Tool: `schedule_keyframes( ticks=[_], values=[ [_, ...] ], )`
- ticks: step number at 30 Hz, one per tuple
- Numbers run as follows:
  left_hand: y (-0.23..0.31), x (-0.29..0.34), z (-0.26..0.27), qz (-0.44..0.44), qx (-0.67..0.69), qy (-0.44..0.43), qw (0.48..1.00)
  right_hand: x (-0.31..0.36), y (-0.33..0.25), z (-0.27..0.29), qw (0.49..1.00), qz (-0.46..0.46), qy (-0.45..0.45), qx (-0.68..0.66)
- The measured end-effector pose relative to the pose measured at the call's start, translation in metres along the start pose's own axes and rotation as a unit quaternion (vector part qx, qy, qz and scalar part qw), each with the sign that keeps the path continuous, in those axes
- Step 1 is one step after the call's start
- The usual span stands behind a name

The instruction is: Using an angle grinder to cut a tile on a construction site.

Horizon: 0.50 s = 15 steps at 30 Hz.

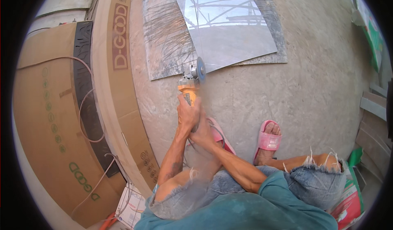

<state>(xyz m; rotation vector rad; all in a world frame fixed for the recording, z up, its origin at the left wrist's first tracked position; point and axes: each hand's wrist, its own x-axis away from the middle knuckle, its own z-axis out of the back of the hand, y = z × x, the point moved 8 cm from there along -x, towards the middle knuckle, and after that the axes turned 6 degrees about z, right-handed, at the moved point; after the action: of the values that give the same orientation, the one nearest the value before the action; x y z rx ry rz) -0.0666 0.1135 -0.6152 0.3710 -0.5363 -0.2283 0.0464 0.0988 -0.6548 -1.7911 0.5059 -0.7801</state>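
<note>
Both my hands grip a yellow angle grinder [188,90] pointing away from me. My left hand [187,112] wraps round the body behind its metal head. Farther back, my right hand [203,128] closes round the rear end, close to the cord. The thin blue cutting disc [201,69] stands upright at the near edge of a glossy grey tile [241,45]. A line runs lengthwise through the tile from the disc, with a narrow tapering strip [185,0] on its left. Whether the disc touches the tile or spins, I cannot tell.
Under the tile lies a scratched, worn board [166,37] on the concrete floor [241,95]. Long cardboard boxes [123,90] line the left, with a thin cable [82,115] looping over them. My feet in pink sandals [269,141] are close behind the grinder. Green-and-white packaging [370,37] stands right.
</note>
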Motion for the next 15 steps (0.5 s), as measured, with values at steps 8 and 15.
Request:
schedule_keyframes(
  ticks=[8, 15],
  values=[
    [-0.007, 0.006, -0.005, -0.005, -0.006, -0.005, 1.000, 0.010, 0.008, -0.002, 1.000, -0.019, -0.002, -0.001],
    [-0.015, 0.010, -0.006, -0.003, -0.008, -0.024, 1.000, 0.019, 0.007, -0.001, 0.998, -0.065, -0.017, -0.007]
  ],
)
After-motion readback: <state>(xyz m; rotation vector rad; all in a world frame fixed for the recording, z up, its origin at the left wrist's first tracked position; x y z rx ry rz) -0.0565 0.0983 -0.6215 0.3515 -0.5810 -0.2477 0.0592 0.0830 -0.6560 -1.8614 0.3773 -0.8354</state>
